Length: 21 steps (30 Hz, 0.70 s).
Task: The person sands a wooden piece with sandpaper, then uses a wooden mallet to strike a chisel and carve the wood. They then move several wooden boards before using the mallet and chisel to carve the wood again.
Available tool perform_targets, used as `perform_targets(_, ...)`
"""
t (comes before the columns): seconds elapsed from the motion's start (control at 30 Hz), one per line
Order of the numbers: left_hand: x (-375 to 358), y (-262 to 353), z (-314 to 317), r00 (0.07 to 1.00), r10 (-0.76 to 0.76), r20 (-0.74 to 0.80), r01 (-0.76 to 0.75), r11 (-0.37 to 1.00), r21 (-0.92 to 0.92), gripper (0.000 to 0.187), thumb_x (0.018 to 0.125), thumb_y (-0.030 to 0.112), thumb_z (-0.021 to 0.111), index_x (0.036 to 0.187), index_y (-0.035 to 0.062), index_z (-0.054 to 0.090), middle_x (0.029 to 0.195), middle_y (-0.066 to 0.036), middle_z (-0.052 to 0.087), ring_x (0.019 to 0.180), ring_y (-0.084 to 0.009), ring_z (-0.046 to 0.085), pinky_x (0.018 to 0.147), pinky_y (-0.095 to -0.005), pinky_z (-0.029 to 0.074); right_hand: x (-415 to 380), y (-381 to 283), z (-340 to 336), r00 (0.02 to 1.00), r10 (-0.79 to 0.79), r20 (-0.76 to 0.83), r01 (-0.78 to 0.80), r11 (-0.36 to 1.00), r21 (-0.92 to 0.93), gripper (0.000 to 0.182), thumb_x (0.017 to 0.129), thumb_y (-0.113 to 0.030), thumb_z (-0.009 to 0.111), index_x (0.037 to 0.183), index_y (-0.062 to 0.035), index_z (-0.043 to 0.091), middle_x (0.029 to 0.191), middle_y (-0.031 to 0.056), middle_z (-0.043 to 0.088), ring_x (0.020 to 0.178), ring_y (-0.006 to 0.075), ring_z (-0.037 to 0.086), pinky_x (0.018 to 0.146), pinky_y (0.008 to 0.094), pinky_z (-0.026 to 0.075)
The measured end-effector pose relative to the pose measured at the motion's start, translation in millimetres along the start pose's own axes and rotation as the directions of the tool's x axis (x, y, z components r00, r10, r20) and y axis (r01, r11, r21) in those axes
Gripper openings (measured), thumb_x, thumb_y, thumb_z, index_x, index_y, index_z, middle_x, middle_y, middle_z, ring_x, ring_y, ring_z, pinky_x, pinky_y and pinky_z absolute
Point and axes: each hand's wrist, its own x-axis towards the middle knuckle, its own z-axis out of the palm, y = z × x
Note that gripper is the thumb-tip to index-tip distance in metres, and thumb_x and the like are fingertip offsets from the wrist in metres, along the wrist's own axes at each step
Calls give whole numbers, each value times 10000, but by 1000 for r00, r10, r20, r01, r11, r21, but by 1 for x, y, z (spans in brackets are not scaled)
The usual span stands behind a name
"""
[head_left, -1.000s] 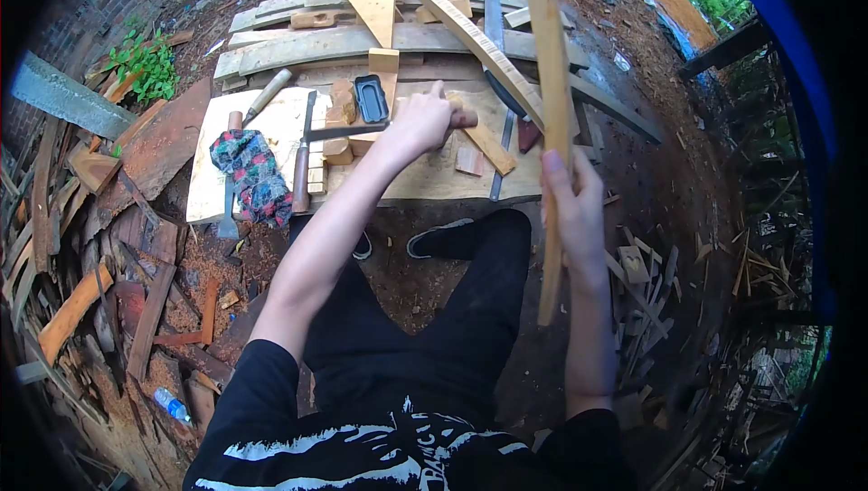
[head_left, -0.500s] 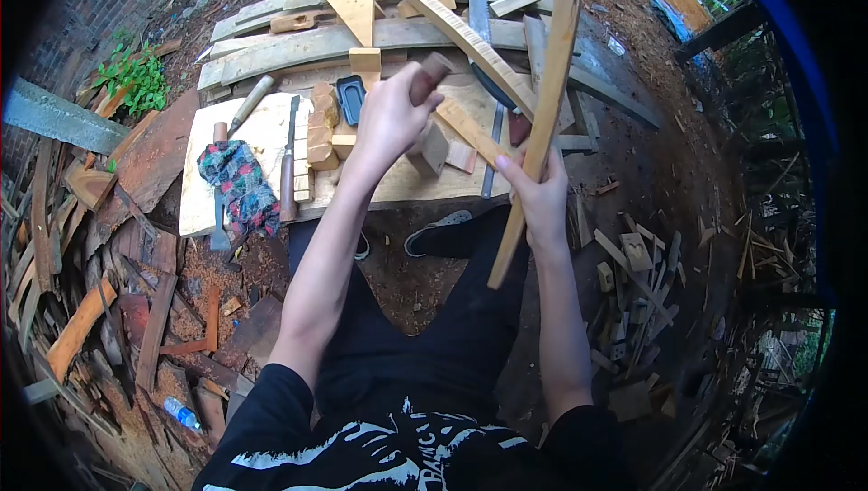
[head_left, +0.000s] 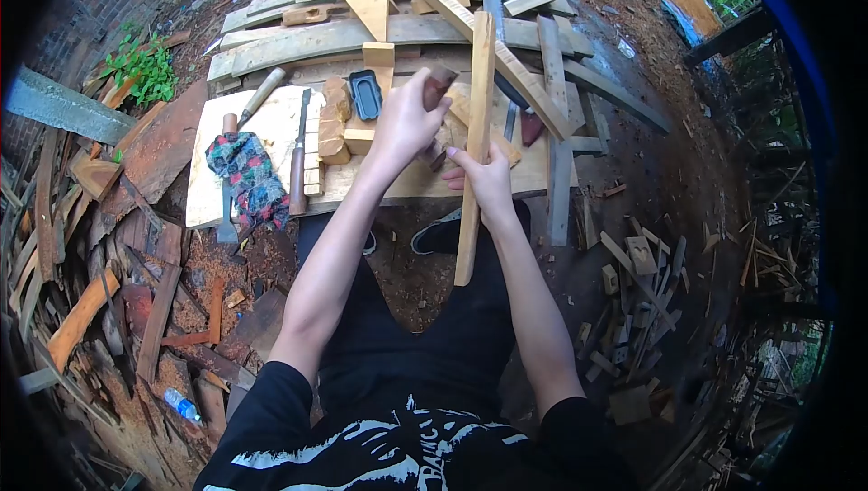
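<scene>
My right hand is closed around a long, straight wooden strip, which stands nearly upright in view over the bench edge. Just left of it, my left hand is closed on a brown wooden handle whose end sticks out above the fist. The lower part of that tool is blurred and partly hidden, so its kind does not show. Behind the strip, a long curved wooden piece crosses the bench diagonally. Near my left hand lie a black open case and a wooden block.
On the bench are a chisel, another wooden-handled tool, a plaid cloth, a triangular wood piece and a handsaw. Scrap wood and offcuts litter the ground on both sides.
My right hand and the wooden strip have moved left, closer to my left hand, and the strip's top has come lower. My left hand with the handle has shifted slightly right and down.
</scene>
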Motion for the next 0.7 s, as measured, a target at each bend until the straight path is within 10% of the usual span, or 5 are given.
perform_targets(0.07, -4, 5, -7, 979, 48, -200, -88, 976, -199, 279, 872, 160, 740, 1064, -7, 625, 879, -250, 706, 890, -455, 693, 756, -482, 547, -3, 0, 0, 1000, 8, -1, -8, 1000, 20, 381, 881, -142, 779, 1142, 23, 556, 965, 126, 699, 695, 194, 730, 560, 273, 571)
perform_targets(0.1, -5, 3, -11, 975, 58, -212, -101, 975, -198, 260, 906, 131, 720, 1112, -1, 633, 920, -151, 740, 691, -182, 726, 639, -327, 559, -5, 0, 0, 1000, 18, 1, -19, 999, 41, 379, 884, -136, 772, 1148, 23, 551, 980, 131, 699, 709, 200, 735, 564, 274, 573)
perform_targets(0.2, -21, 0, -20, 964, 19, -264, -52, 991, -121, 306, 892, 134, 732, 1142, -12, 631, 917, -135, 740, 665, -166, 705, 614, -331, 554, -8, 0, -1, 999, 38, 11, -39, 998, 57, 387, 884, -125, 764, 1163, 26, 543, 1036, 144, 692, 735, 206, 740, 571, 282, 582)
perform_targets(0.37, -43, -21, -1, 991, -97, 90, 89, 992, 89, 867, 728, 159, 852, 1480, -3, 454, 1056, -220, 730, 724, -273, 722, 670, -393, 585, -9, 6, -1, 1000, 10, 26, -11, 998, 54, 412, 871, -102, 760, 1190, 33, 537, 1117, 148, 676, 819, 210, 739, 605, 299, 608)
perform_targets(0.7, -48, -21, 30, 951, 271, -151, -233, 946, 226, 649, 754, 11, 706, 1373, 131, 551, 1473, -212, 506, 938, -420, 708, 765, -479, 589, -13, 4, -11, 999, -20, 29, 18, 998, 54, 438, 863, -39, 697, 1255, 47, 524, 1199, 170, 660, 911, 225, 735, 632, 305, 624)
